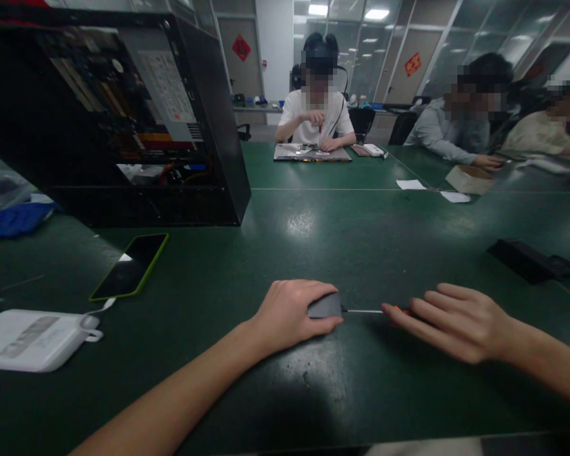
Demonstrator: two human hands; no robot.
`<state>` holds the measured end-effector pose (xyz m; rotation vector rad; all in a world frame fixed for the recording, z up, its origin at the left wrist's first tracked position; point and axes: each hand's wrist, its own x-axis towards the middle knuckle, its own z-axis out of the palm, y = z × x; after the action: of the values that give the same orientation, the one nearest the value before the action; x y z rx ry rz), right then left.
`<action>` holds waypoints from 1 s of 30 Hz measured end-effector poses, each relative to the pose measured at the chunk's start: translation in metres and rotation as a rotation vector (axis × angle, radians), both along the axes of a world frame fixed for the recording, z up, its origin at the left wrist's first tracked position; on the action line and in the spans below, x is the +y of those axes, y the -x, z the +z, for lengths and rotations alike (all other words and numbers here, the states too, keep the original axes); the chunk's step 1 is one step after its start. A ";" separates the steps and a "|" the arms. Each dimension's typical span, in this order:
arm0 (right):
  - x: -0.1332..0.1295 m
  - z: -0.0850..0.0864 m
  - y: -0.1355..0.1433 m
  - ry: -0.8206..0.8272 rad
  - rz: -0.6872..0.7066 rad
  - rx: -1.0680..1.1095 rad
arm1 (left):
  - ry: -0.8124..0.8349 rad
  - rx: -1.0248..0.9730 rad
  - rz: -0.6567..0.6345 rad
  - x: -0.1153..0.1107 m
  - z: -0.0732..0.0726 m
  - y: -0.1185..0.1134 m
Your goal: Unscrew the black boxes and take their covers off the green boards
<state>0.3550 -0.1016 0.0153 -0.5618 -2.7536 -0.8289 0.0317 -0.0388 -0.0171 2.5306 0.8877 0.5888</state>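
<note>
My left hand [292, 313] lies over a grey computer mouse [327, 305], with fingers and thumb closed along its two sides. From the right, my right hand [456, 320] grips a screwdriver [365, 311]; a bit of its orange-red handle shows between the fingers. The thin, bright shaft runs level to the dark end of the mouse. Whether the tip touches the mouse or sits in it, I cannot tell. Most of the handle is hidden by my fingers.
An open black computer case [232, 145] stands at the left. In front of it lie a phone [135, 266] with a green edge, a white power bank [33, 342] and a blue glove [16, 218]. A black object [527, 259] sits at the right. Several people work across the green table [289, 247].
</note>
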 end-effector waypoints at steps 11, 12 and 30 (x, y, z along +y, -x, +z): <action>0.011 -0.029 0.032 0.393 -0.149 0.253 | 0.004 -0.033 -0.012 -0.001 0.000 -0.001; 0.013 -0.031 0.035 0.435 -0.154 0.282 | 0.014 -0.047 -0.020 0.000 0.001 0.000; 0.024 -0.047 0.045 0.361 -0.146 0.459 | 0.224 0.055 -0.134 0.029 0.041 0.047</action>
<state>0.3101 -0.0781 -0.0321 -0.8990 -2.4541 -0.1824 -0.0156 -0.0093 0.0235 2.3892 0.7496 0.3578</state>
